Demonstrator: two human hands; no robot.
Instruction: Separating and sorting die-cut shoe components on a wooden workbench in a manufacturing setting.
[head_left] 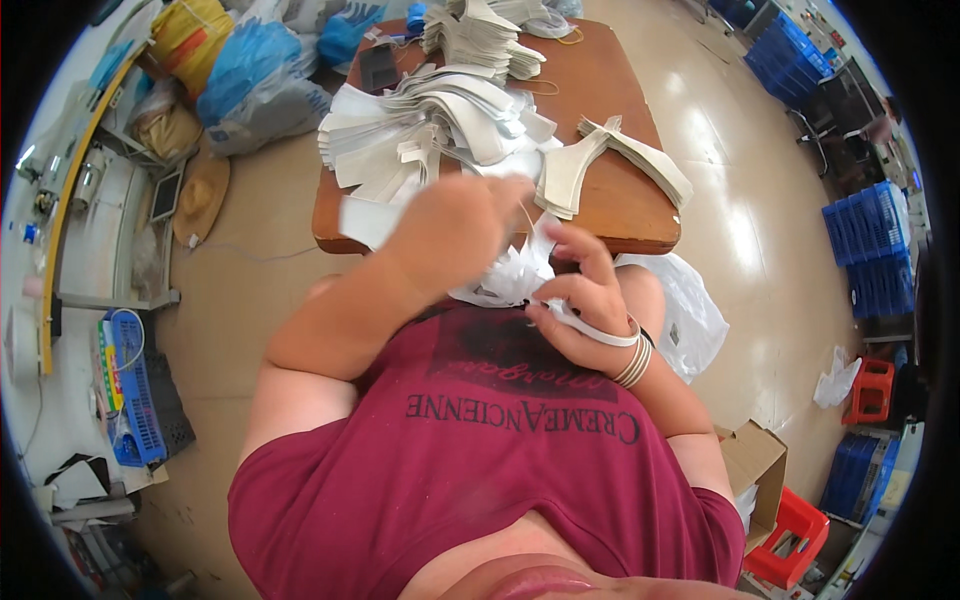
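My left hand (455,235) is raised over the near edge of the wooden table, fingers curled in and blurred by motion. A thin pale line shows by its fingertips, too smeared to name. Lower and to the right, my right hand (585,300) bends its fingers and thumb around a thin white strip. Several bangles circle that wrist. Crumpled white pieces (520,275) lie between the hands, at my lap. Just beyond, fanned stacks of white curved cut pieces (460,115) cover the table's left and middle. A cream stack of curved pieces (570,175) lies at the near right.
The brown table (625,215) has rounded corners. A dark phone (378,68) and another stack of pieces (470,35) lie at its far end. Full plastic bags (255,80) stand at left, with a straw hat (203,198) below. Blue crates (868,235) and red stools (790,540) line the right.
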